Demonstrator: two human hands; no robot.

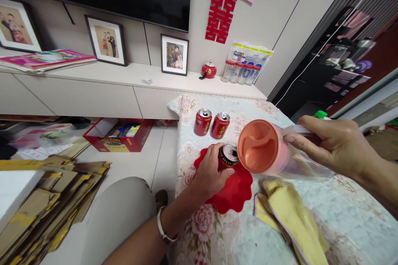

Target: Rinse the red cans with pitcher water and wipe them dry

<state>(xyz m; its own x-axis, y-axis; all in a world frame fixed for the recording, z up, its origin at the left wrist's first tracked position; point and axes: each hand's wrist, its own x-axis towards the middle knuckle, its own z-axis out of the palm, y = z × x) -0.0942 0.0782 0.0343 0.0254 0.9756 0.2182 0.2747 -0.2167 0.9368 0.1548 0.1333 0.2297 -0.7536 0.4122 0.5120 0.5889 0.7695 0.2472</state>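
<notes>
My left hand (213, 172) is wrapped round a red drink can (229, 155) with an opened top, which stands in a red scalloped tray (238, 192). My right hand (334, 143) grips the handle of a clear plastic pitcher (298, 165). The pitcher is tipped sideways, its orange lid (258, 147) facing the can and close to its top. Whether any liquid flows between them I cannot tell. Just beyond stand two more opened red cans, a left can (202, 122) and a right can (220, 126), upright on the flowered tablecloth.
A yellow cloth (292, 215) lies crumpled on the tablecloth (202, 225) below the pitcher. Behind the table runs a white cabinet (139, 74) with framed photos, a red jar (209, 70) and several lidded glasses. Flattened cardboard (52, 198) and a red box (120, 134) are on the floor at left.
</notes>
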